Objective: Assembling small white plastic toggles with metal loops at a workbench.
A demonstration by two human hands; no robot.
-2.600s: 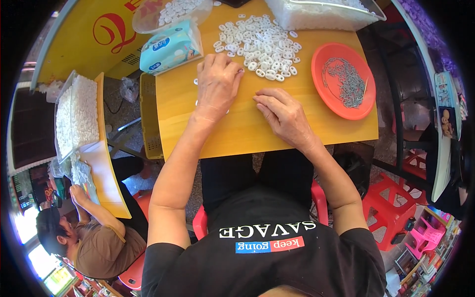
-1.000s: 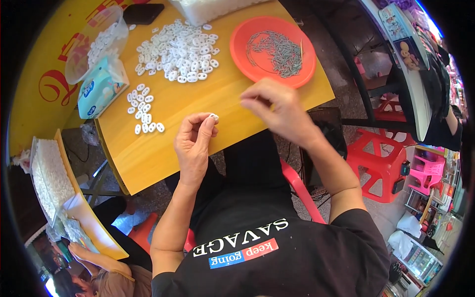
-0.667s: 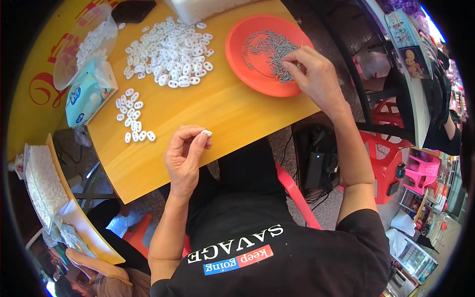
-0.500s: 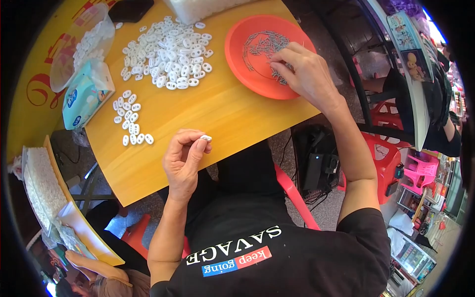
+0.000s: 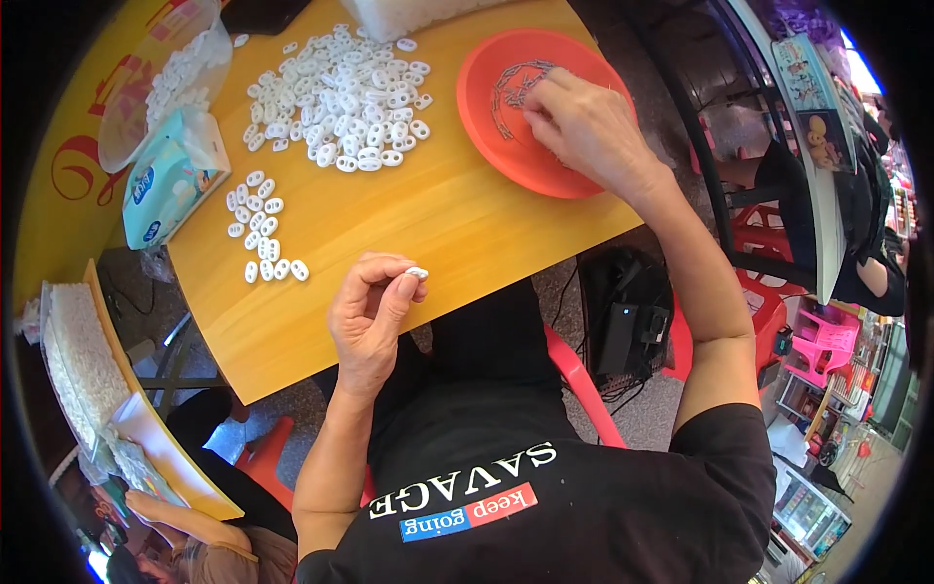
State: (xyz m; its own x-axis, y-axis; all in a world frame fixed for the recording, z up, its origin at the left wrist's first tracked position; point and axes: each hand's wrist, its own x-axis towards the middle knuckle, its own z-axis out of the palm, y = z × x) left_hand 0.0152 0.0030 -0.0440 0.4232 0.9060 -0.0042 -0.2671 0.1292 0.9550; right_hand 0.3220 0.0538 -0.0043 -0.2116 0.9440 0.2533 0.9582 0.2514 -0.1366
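Observation:
Near the table's front edge, my left hand point(image 5: 366, 316) pinches a white oval plastic piece point(image 5: 416, 273) between thumb and forefinger. My right hand point(image 5: 593, 127) is over a round red plate point(image 5: 496, 161), its fingers curled down into small grey metal pins or screws point(image 5: 520, 80). Its fingertips are partly hidden, so anything between them cannot be made out. A large heap of white oval pieces with two holes point(image 5: 341, 102) lies left of the plate. Several more such pieces point(image 5: 257, 222) form a small group at the table's left side.
Behind the small group are a blue tissue pack point(image 5: 175, 180) and a clear container of white pieces point(image 5: 180, 83). A translucent bag point(image 5: 409, 15) lies at the far edge. A pink chair arm point(image 5: 584, 384) is beside me. Another person's arm point(image 5: 185, 521) shows lower left.
My right hand has reached farther over the plate, its fingers lower among the metal pieces. My left hand keeps its pinch on the white piece. The whole view has shifted slightly.

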